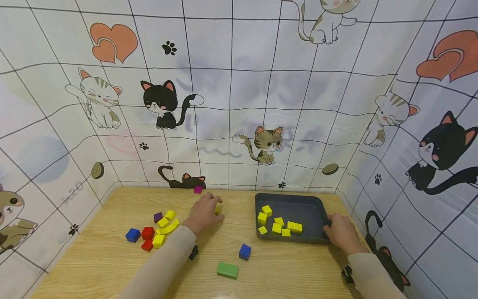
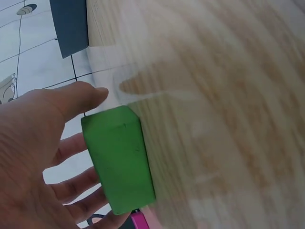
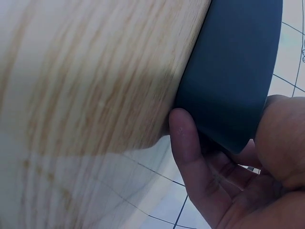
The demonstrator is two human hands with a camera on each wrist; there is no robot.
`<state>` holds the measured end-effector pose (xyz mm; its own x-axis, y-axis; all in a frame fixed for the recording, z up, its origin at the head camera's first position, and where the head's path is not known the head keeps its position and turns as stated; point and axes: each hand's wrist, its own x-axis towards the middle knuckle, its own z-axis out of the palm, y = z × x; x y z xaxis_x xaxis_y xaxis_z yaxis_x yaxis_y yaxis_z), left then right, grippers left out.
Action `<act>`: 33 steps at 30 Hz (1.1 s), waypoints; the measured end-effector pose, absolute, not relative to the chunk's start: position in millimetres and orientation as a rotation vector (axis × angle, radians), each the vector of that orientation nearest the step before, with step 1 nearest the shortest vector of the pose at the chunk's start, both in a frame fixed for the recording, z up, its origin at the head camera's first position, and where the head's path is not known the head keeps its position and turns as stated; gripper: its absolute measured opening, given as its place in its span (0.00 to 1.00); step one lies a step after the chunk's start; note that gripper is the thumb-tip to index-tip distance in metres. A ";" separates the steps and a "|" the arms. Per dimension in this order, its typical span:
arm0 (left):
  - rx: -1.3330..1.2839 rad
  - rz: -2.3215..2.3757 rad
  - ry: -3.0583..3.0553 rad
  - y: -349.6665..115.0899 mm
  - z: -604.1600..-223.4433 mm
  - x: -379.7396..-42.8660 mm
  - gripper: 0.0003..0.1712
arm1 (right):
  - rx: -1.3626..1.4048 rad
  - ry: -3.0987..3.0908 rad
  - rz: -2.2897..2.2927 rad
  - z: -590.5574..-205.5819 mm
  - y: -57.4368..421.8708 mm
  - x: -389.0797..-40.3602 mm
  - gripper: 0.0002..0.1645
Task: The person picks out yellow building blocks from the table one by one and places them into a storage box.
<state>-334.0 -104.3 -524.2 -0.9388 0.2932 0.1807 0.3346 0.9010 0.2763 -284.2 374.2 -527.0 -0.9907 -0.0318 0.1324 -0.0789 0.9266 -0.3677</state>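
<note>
Light wood-grain worktop (image 1: pixel 112 257), walled left, right and far by cat-print cloth.

Dark grey shallow plastic tray (image 1: pixel 284 197), right of centre; seven or so small yellow blocks (image 1: pixel 278 224) inside, towards its left half. Stiff and light by the look; best taken at the rim.

Right hand (image 1: pixel 341 232): at the tray's near right corner, fingers hooked over the rim, thumb (image 3: pixel 188 157) pressed against the outer wall.

Left hand (image 1: pixel 203 214): far centre, palm down, thumb and fingers pinching the small green block (image 2: pixel 119 162).

Small green block: on the worktop under the left hand, left of the tray; yellowish in the head view. Judged hard, light, smooth-painted, not fragile; opposite flat faces the sure hold, corners apt to slip.

Loose cluster of yellow, red, blue and purple blocks (image 1: pixel 154 230), left.

Flat green slab (image 1: pixel 227 270) and blue cube (image 1: pixel 244 251), near centre.

Magenta cube (image 1: pixel 198 189), far edge, just beyond the left hand.
</note>
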 end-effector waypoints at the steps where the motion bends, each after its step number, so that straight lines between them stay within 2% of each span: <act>1: -0.490 -0.470 -2.933 -105.5 -524.2 -333.9 0.28 | 0.086 -2.960 0.568 -526.8 374.1 -284.2 0.30; 6: -0.516 -0.488 -2.926 -108.6 -526.2 -335.1 0.22 | 0.077 -2.962 0.592 -527.4 373.0 -283.9 0.30; 13: -0.545 -0.522 -2.897 -107.9 -528.9 -338.6 0.19 | 0.080 -2.951 0.611 -527.4 373.1 -283.1 0.30; 33: -0.545 -0.539 -2.891 -105.3 -530.2 -338.6 0.17 | 0.068 -2.949 0.600 -529.5 372.5 -283.4 0.30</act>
